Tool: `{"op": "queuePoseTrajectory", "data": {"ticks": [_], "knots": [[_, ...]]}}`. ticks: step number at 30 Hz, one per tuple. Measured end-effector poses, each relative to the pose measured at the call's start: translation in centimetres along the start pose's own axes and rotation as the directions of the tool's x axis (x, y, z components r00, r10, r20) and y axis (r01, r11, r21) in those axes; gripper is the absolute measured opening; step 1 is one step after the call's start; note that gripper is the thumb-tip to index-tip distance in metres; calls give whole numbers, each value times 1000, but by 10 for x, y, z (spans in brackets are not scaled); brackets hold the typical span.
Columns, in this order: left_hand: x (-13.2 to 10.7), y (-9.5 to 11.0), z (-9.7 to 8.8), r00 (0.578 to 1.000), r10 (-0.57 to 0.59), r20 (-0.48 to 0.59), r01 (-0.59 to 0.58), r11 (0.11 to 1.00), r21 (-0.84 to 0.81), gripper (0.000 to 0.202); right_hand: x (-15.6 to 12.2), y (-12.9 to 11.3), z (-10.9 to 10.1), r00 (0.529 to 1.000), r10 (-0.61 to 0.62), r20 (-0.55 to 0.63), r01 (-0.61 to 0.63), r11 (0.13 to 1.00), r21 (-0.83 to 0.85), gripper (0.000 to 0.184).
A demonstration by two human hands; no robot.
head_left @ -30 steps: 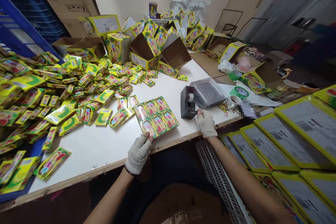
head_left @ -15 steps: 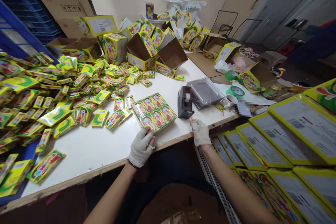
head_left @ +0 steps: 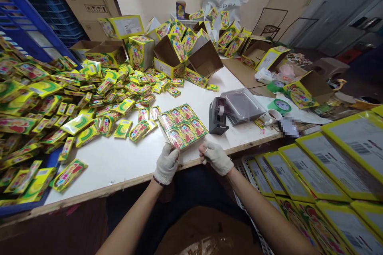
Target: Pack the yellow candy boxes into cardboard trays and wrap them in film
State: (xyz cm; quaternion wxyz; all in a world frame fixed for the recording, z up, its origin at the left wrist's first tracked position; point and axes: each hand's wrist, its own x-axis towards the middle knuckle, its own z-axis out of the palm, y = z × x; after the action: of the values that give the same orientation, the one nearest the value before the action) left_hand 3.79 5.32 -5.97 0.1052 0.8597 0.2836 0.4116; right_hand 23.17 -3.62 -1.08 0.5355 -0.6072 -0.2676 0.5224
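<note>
A flat pack of small yellow-green boxes (head_left: 183, 125), set in rows with a shiny top, lies near the table's front edge. My left hand (head_left: 167, 164), in a white glove with bare fingertips, is closed at the pack's near left corner. My right hand (head_left: 217, 158), gloved the same way, has its fingers pinched together just off the near right corner. What it pinches, if anything, is too small to make out. A black tape dispenser (head_left: 218, 116) with a roll of clear tape stands right of the pack.
Loose small boxes (head_left: 110, 87) are heaped on the left. Open cartons (head_left: 205, 59) stand at the back. A clear plastic tray (head_left: 243, 105), green tape roll (head_left: 280, 106) and mug (head_left: 271, 116) sit to the right. Large yellow-edged packs (head_left: 302, 171) fill a crate beside my right arm.
My right hand has moved left from the tape dispenser to near the pack's right corner. My left hand stays at the pack's left corner. The view has shifted slightly.
</note>
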Motion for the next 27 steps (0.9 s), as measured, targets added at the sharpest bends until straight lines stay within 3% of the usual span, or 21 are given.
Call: {"op": "queuePoseTrajectory", "data": {"ticks": [4, 9, 11, 14, 16, 18, 20, 22, 24, 26, 27], "knots": [[2, 0, -3, 999, 1, 46, -4, 999, 49, 23, 4, 5, 32, 988, 41, 149, -47, 998, 32, 45], [13, 14, -17, 984, -23, 177, -4, 989, 149, 39, 14, 19, 36, 988, 89, 126, -98, 993, 62, 46], [21, 22, -23, 972, -49, 229, 2, 980, 200, 34, 15, 22, 36, 986, 120, 112, -130, 988, 86, 46], [36, 34, -27, 923, -163, 350, 52, 951, 305, 13, 15, 24, 39, 976, 194, 100, -206, 971, 125, 45], [44, 41, -23, 860, -295, 417, 131, 916, 379, 19, 15, 24, 41, 963, 254, 88, -265, 952, 152, 42], [46, 48, -18, 816, -395, 423, 207, 882, 424, 21, 15, 22, 40, 950, 304, 74, -313, 932, 184, 39], [43, 52, -14, 806, -435, 402, 240, 860, 450, 19, 14, 19, 38, 944, 326, 50, -329, 918, 221, 38], [38, 50, -16, 819, -409, 403, 272, 894, 355, 23, 14, 16, 34, 942, 334, 4, -323, 906, 273, 42], [37, 36, -27, 859, -347, 376, 335, 937, 99, 23, 13, 12, 30, 934, 357, -16, -329, 877, 350, 50], [48, 11, -43, 905, -350, 244, 391, 908, -148, 20, 12, 8, 30, 920, 390, 34, -370, 836, 406, 58], [59, -6, -49, 913, -393, 112, 407, 895, -182, 26, 13, 4, 30, 917, 390, 86, -390, 829, 401, 60]]}}
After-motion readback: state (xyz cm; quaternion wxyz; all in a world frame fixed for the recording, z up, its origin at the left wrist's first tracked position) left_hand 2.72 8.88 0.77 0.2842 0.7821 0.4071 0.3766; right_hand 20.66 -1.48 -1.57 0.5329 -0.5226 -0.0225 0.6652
